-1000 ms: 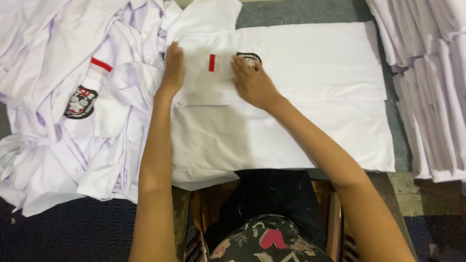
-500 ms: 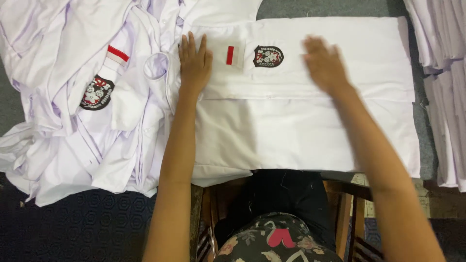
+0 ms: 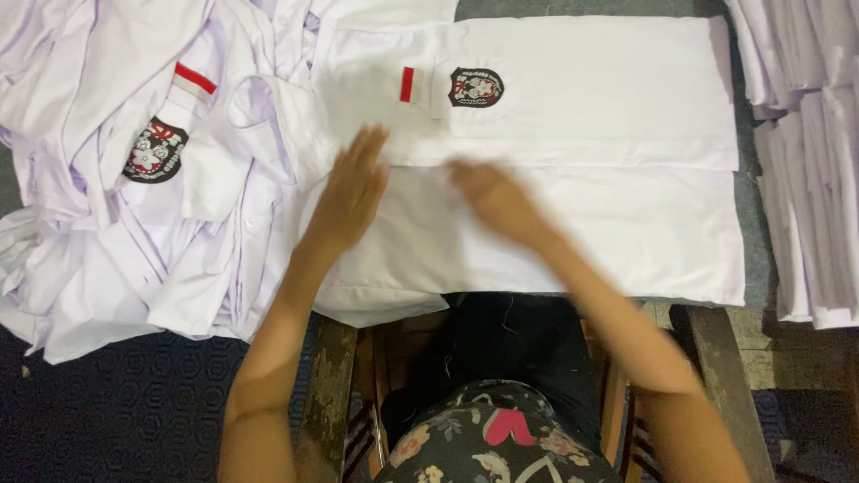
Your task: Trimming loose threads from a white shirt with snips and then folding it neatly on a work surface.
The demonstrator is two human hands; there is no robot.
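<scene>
Both hands flat, palms down — left hand (image 3: 351, 192) and blurred right hand (image 3: 495, 199) grasping nothing, pressing the folded shirt (image 3: 608, 224) smooth; loose pile (image 3: 116, 179) beside the left.

Thin matt white cloth on the folded shirt (image 3: 573, 179) — smooth, faintly creased. Stitched, slightly raised embroidery for the crest badge (image 3: 476, 87). Same soft cotton-looking fabric across the rumpled pile (image 3: 116, 179). Worn, scuffed wood on the bench frame (image 3: 333, 385) — rough, dull.
</scene>
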